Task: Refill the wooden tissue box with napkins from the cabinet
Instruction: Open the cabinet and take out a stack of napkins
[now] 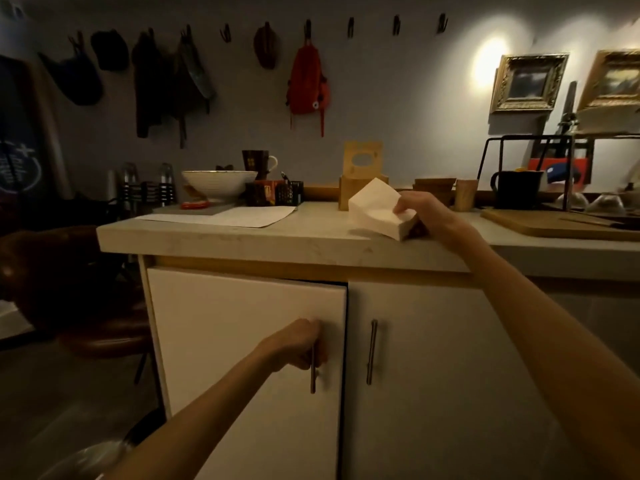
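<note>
A wooden tissue box (344, 194) stands on the countertop (277, 237), its lid (362, 158) with an oval slot propped upright behind it. Just right of the box, my right hand (420, 209) grips a thick stack of white napkins (375, 211), tilted with its lower edge on the counter. Below, my left hand (303, 344) is closed around the metal bar handle (312, 377) of the left cabinet door (242, 341). That door stands slightly ajar, a dark gap showing along its top right edge. The right cabinet door (433, 358) is closed.
A white bowl (219, 183), a mug (258, 162), a sheet of paper (239, 216), wooden cups (465, 194) and a cutting board (554, 225) sit on the counter. Bags and clothes hang on wall hooks. A dark chair (69, 289) stands left of the cabinet.
</note>
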The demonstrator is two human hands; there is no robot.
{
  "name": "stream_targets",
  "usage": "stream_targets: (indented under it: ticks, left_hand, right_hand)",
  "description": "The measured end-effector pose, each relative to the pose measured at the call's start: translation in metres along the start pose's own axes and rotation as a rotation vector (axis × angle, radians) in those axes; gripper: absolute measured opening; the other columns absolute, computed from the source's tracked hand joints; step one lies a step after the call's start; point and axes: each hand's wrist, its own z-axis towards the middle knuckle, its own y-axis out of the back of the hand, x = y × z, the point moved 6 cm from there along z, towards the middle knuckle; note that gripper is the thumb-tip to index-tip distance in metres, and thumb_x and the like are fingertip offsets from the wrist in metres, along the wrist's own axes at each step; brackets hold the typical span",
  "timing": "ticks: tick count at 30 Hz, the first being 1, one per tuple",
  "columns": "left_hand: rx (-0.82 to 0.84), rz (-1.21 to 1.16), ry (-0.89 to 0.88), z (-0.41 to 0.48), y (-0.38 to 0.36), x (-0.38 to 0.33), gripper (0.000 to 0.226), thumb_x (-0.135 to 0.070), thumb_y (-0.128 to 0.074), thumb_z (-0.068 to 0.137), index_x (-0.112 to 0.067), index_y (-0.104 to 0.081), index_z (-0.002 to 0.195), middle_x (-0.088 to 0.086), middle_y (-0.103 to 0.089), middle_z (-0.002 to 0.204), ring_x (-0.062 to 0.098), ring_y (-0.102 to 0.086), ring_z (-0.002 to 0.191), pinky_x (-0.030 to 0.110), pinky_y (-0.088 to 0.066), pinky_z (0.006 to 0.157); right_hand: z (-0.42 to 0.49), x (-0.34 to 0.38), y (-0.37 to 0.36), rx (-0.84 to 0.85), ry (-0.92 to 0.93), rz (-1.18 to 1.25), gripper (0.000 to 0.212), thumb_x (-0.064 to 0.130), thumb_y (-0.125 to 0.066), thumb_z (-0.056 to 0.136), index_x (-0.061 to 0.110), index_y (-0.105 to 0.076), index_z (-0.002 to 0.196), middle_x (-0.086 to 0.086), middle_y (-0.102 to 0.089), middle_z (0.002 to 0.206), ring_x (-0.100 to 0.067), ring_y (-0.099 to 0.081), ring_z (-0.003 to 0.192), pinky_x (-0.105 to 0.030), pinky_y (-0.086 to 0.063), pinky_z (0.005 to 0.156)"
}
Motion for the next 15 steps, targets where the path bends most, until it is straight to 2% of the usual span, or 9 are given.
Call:
stream_targets:
  ticks: [3,7,12,15]
  left_hand:
    - [-0.004,-0.014,-0.006,0.011,-0.001,-0.002,0.056,-0.032,-0.021,0.101,-0.006,-0.064,0.075,0.013,-0.070,0.087,0.024,-0.064,0.082,0.034,-0.054,0.082]
    - [-0.026,-0.023,-0.003,0.023,-0.002,-0.004,0.056,-0.036,-0.022,0.102,-0.007,-0.062,0.074,0.011,-0.069,0.081,0.023,-0.062,0.077,0.032,-0.051,0.078]
    - [-0.025,-0.034,0.002,0.032,-0.001,-0.003,0.055,-0.036,-0.022,0.102,-0.004,-0.062,0.081,0.012,-0.069,0.082,0.024,-0.062,0.078,0.036,-0.052,0.084]
    - [0.011,-0.049,0.010,0.036,0.002,-0.001,0.055,-0.038,-0.025,0.102,-0.002,-0.065,0.093,0.011,-0.071,0.087,0.024,-0.065,0.083,0.037,-0.053,0.088]
  right_hand:
    - [0.006,-0.007,0.002,-0.006,0.000,-0.012,0.058,0.039,-0.049,0.071,0.004,-0.059,0.116,-0.014,-0.053,0.119,-0.025,-0.054,0.096,-0.028,-0.045,0.079]
    - [0.005,-0.014,0.005,-0.006,-0.030,0.013,0.038,0.042,-0.051,0.072,0.020,-0.061,0.102,-0.013,-0.054,0.120,-0.029,-0.056,0.098,-0.026,-0.045,0.077]
    - [0.011,-0.024,0.005,-0.007,-0.055,0.065,0.048,0.042,-0.055,0.068,0.019,-0.060,0.111,-0.014,-0.055,0.120,-0.030,-0.056,0.098,-0.029,-0.043,0.080]
    - [0.016,-0.031,0.007,0.011,-0.108,0.118,0.067,0.040,-0.061,0.065,0.014,-0.052,0.126,-0.017,-0.055,0.123,-0.027,-0.054,0.097,-0.028,-0.042,0.081]
